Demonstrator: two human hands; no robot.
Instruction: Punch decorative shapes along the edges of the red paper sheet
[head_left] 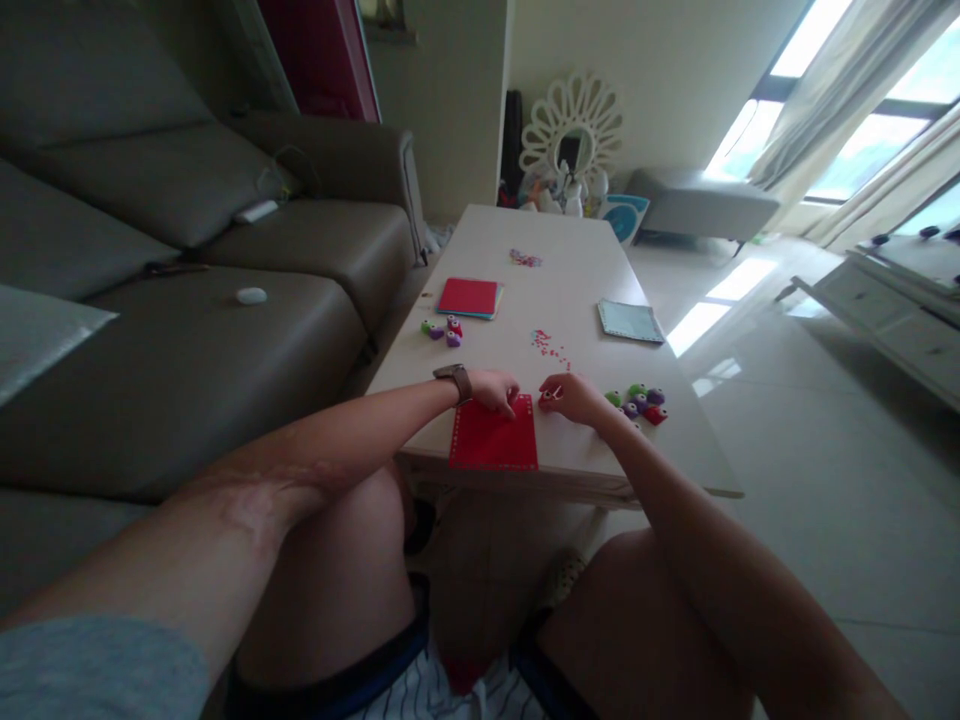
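While the sofa point(315, 310) stands alongside the left edge, the counter point(570, 295) stretches lengthwise ahead of the person, with a grey bench point(697, 205) past its far right corner and a white-framed mirror point(574, 148) beyond its far edge.

A red sheet point(491, 440), with a row of small marks along its border, lies flat at the counter's near edge, nearer the left corner than the right. The stack point(470, 297), red on top with other colours showing below, lies farther off by the left edge. Opposite it, a pale sheet point(631, 320) lies slightly askew by the right edge.

The left hand point(491, 388) rests on the far part of the red sheet, fingers bent and one pointing down onto it; whether its grip holds anything I cannot tell. The right hand point(577, 398) is just beyond that sheet's right side, its grip closed around a small piece.

Toward the near right corner sits the right cluster point(637, 402), its green, purple and red pieces crowded together. The left cluster point(453, 331), smaller, is by the left edge, just nearer than the stack.

A watch point(459, 382) circles the left wrist.

The red piece point(547, 397) in the right hand shows an eye-like white spot.

Pink bits point(525, 259) lie heaped toward the far edge; red bits point(541, 342) are strewn mid-counter.
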